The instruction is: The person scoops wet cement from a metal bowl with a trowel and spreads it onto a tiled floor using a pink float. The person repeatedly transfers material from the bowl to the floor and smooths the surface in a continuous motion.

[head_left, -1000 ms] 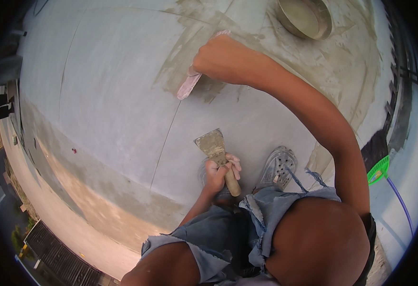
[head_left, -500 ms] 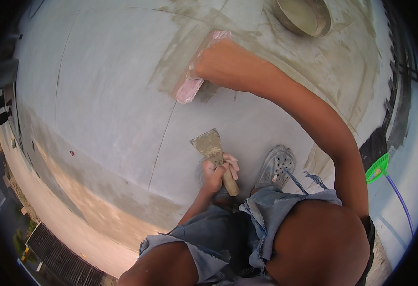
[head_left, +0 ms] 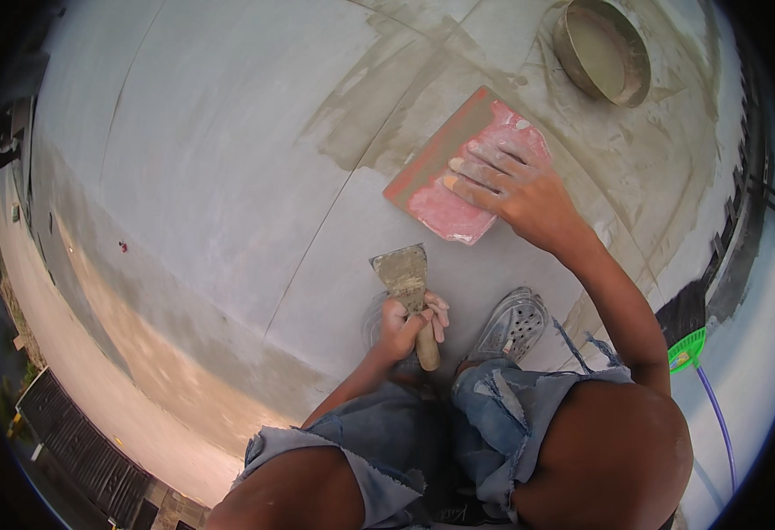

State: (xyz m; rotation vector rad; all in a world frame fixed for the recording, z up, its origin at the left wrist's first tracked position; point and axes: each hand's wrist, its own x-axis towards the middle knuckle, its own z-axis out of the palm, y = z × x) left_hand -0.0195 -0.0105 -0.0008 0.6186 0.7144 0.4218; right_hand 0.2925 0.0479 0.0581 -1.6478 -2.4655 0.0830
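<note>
Between my knees, my left hand [head_left: 408, 329] is wrapped round the handle of a putty knife [head_left: 402, 272], whose wide blade is crusted with grey paste and points away from me. Over to the right, my right hand [head_left: 516, 190] grips a flat pink rubber float [head_left: 445, 208], fingers spread across its face. Wet grey filler coats a strip along the float's far left edge. The float is tilted, its face turned up toward me. Whether it touches the floor I cannot tell. Beyond it, smears of wet filler [head_left: 352, 119] lie over a joint line in the pale floor [head_left: 220, 168].
A round metal pan [head_left: 604, 53] holding grey slurry stands at the far right. My grey clog [head_left: 513, 325] is close to the putty knife. At the right lie a green plastic scoop-like head [head_left: 686, 350] and a purple pole [head_left: 717, 415]. A dark slatted grate [head_left: 83, 450] is at lower left.
My right hand has drawn the pink float back from the smeared joint, toward me and rightward, turning its face upward. My left hand still holds the putty knife in nearly the same place.
</note>
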